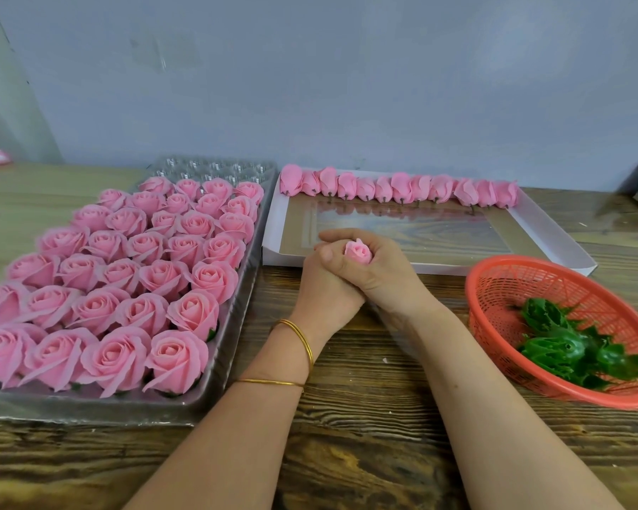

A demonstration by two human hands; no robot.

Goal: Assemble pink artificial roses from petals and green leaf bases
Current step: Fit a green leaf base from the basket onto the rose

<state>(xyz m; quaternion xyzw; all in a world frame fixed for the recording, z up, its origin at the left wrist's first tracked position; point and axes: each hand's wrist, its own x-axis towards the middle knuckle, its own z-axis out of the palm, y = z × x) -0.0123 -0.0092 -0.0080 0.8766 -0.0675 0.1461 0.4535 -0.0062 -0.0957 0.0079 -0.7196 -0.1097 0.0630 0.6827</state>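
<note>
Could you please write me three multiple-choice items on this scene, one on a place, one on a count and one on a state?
1. Where do the green leaf bases lie?
A. in the red basket
B. in a glass jar
C. on the floor

2. How many gold bangles are on the left wrist?
A. one
B. two
C. four

3. What is the state of the pink rose bud?
A. lying loose, untouched
B. gripped by the left hand and right hand together
C. set in the red basket

Answers: 1 A, the green shapes sit inside the basket's mesh. 2 B, two gold rings circle that forearm. 3 B, both hands curl round it, with only its top showing.
</note>
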